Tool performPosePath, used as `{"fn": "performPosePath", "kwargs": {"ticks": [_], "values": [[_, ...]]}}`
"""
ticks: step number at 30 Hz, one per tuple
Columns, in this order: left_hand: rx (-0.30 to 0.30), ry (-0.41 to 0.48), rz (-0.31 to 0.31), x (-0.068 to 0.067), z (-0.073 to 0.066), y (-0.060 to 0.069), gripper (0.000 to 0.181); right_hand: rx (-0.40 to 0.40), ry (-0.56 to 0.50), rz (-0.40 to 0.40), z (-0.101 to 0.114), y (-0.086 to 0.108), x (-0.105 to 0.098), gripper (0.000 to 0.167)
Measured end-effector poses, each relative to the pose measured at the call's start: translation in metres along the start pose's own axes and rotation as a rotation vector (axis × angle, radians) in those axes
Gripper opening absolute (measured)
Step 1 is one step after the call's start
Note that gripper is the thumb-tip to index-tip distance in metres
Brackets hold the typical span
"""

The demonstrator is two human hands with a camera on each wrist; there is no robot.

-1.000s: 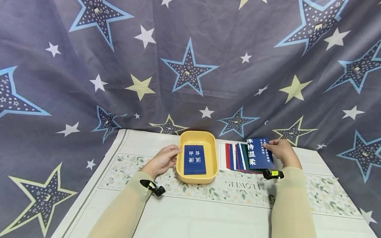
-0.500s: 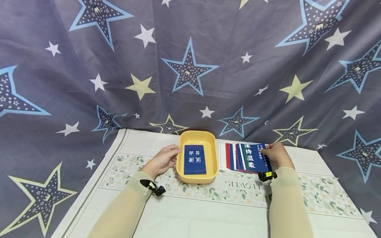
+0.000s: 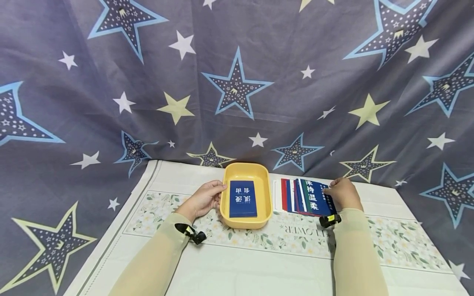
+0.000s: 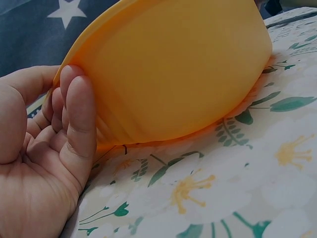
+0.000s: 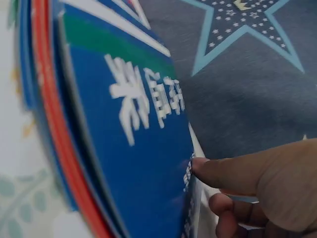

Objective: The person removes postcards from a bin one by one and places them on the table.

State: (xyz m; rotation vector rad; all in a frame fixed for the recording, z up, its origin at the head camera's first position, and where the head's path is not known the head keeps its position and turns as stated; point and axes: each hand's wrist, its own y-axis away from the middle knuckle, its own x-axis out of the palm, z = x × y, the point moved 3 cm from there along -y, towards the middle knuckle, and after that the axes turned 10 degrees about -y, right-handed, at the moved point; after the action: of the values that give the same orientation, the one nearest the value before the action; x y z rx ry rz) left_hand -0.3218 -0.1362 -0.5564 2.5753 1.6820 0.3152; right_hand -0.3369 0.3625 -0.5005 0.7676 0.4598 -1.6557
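At the tray's left side, my left hand point(image 3: 201, 199) pinches the rim of a yellow tray point(image 3: 265, 193). In the left wrist view, the thumb and fingers point(image 4: 79, 111) meet at the tray's edge. Inside the tray lies a blue card point(image 3: 242, 201) with white characters. To the right, my right hand point(image 3: 344, 192) holds the right edge of another blue card point(image 3: 314, 199) with large white characters. That card lies over the right end of a fanned row of cards point(image 3: 289, 193) in red, white, blue and green. In the right wrist view, the thumb point(image 5: 213, 171) touches the card's edge.
A white tablecloth point(image 3: 259, 263) with a flower band and "FLOWER" print covers the table. Behind it hangs a grey star-patterned curtain point(image 3: 296, 98), close to the tray and cards. A small black camera point(image 3: 329, 220) sits on the right wrist.
My right hand has moved left and slightly down with the blue card, which now lies over the fanned cards' right end. The left hand and tray have stayed in place.
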Motion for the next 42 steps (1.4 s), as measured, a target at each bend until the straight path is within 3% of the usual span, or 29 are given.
{"fn": "performPosePath", "kwargs": {"ticks": [7,13,20,27,33,38,42], "values": [[-0.005,-0.001,0.001,0.001,0.003,-0.002,0.02,-0.036,0.003,-0.011,0.019,0.004,-0.008,0.046],[-0.01,0.001,-0.004,0.0,0.004,-0.004,0.02,-0.183,0.009,0.019,0.07,0.017,-0.002,0.05],[-0.005,-0.01,-0.011,0.0,0.002,-0.001,0.019,-0.31,0.067,0.113,0.129,0.045,0.033,0.052],[-0.007,-0.003,-0.009,0.001,0.001,-0.004,0.019,-0.329,0.051,0.242,0.168,0.066,0.069,0.052],[-0.007,-0.001,-0.011,-0.001,0.001,-0.004,0.019,-0.386,0.052,0.307,0.202,0.069,0.097,0.048],[-0.004,-0.004,-0.007,-0.003,0.0,-0.003,0.019,-0.328,0.046,0.429,0.228,0.059,0.122,0.054],[0.004,-0.004,0.004,-0.002,0.001,-0.002,0.018,-0.265,0.042,0.449,0.236,0.049,0.138,0.058]]}}
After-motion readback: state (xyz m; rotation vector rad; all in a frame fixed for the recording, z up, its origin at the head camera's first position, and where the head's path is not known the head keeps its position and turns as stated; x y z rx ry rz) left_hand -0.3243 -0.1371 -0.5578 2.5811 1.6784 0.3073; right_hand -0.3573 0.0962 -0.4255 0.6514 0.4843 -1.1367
